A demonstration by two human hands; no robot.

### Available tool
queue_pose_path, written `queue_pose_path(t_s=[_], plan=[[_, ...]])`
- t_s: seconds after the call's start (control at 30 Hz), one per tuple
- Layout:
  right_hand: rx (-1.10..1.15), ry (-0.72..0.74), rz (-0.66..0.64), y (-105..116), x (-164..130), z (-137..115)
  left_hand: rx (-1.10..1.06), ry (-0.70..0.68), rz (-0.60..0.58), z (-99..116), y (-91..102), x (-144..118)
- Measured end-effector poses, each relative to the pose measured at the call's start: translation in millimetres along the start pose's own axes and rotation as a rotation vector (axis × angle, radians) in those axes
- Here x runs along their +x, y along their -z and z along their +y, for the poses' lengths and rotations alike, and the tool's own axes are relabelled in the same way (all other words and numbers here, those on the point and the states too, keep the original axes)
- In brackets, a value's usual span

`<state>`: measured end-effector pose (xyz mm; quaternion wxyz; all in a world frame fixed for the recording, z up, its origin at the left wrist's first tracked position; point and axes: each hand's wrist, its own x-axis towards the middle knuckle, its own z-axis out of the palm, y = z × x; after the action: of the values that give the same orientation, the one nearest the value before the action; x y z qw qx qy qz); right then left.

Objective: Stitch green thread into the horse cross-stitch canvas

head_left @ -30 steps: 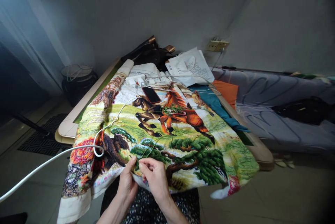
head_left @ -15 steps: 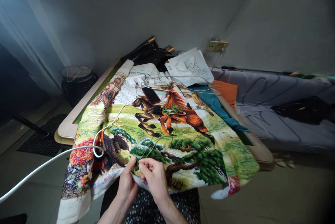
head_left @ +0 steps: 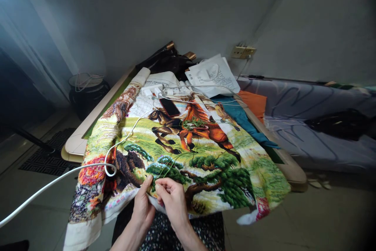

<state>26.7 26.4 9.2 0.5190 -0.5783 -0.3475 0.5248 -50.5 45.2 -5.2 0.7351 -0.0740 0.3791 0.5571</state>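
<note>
A large cross-stitch cloth (head_left: pixel 202 194) with running horses and green pine branches lies over the table and hangs towards my lap. My left hand (head_left: pixel 142 206) grips its near edge, thumb on top and the other fingers underneath. Close beside it, my right hand (head_left: pixel 174 202) is closed in a pinch just over the stitched front. Whatever sits between those fingertips is too small to make out. Loose green thread (head_left: pixel 168 169) runs across the pine pattern just beyond the right hand. Farther up, a tangle of green thread (head_left: pixel 195 124) rests on the brown horse.
A phone (head_left: pixel 169 107) and white chargers (head_left: pixel 152 90) lie on the cloth. A white cable (head_left: pixel 58 176) loops over its left side, which is rolled. Behind are white bags (head_left: pixel 216 74); teal fabric (head_left: pixel 235 112) is at the right, near a covered sofa (head_left: pixel 290 125).
</note>
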Motion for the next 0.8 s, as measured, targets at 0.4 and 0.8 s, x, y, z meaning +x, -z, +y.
queue_pose_path(t_s=[0.4, 0.8], plan=[[0.034, 0.001, 0.013, -1, 2, 1, -0.014, -0.011, 0.005, 1, -2.1, -1], [-0.135, 0.119, 0.116, -9, 1, 10, 0.056, -0.035, 0.059, 2, -6.1, -1]])
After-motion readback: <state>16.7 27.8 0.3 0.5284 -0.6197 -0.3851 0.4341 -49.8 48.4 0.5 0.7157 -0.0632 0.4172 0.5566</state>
